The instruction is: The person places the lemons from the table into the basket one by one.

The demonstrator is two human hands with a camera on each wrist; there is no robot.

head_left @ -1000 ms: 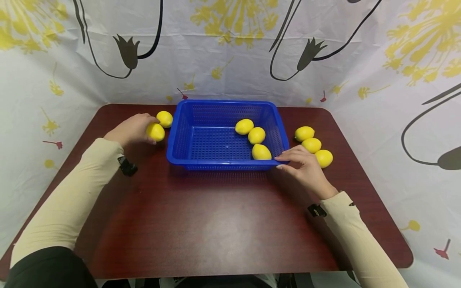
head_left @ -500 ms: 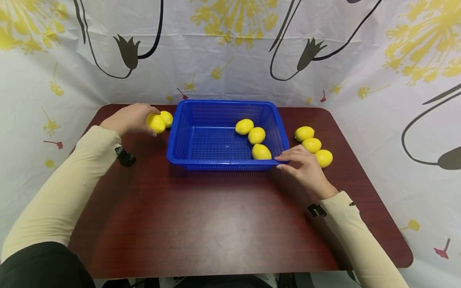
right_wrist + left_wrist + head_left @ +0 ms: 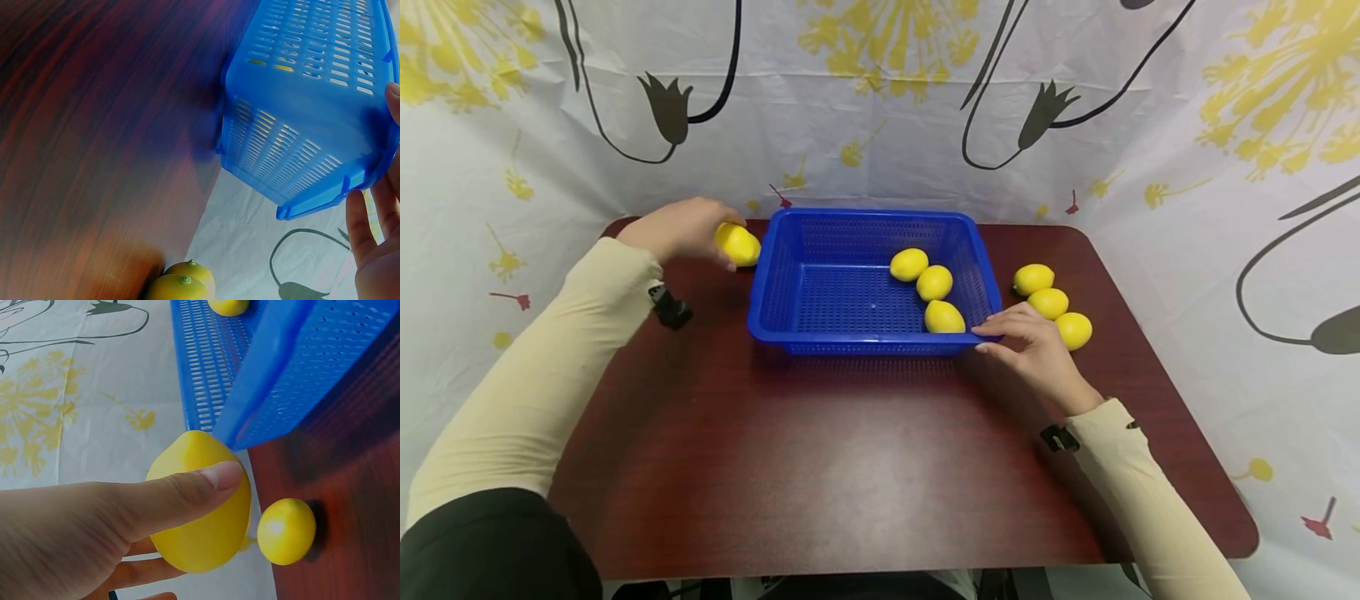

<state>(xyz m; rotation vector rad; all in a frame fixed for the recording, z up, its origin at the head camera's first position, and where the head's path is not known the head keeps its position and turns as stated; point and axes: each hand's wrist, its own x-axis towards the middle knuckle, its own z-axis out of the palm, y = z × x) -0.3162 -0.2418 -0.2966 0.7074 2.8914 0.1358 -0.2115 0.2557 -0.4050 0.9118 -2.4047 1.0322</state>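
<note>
My left hand (image 3: 681,229) holds a yellow lemon (image 3: 203,547) between thumb and fingers, raised over the table left of the blue plastic basket (image 3: 874,338). In the left wrist view a second lemon (image 3: 286,531) lies on the tabletop beside the basket; in the head view the two lemons overlap. My right hand (image 3: 1033,348) grips the rim at the basket's front right corner, fingers over the edge and thumb below. Inside the basket three lemons (image 3: 935,283) lie toward the right side.
Three more lemons (image 3: 1048,303) lie in a slanting row on the dark red wooden table (image 3: 850,467), just right of the basket and beyond the right hand. A white patterned cloth (image 3: 880,125) hangs behind the table and along its sides.
The left hand has moved up and slightly right in the head view with the lemon, which now overlaps the one beside the basket. The right hand and basket have stayed put.
</note>
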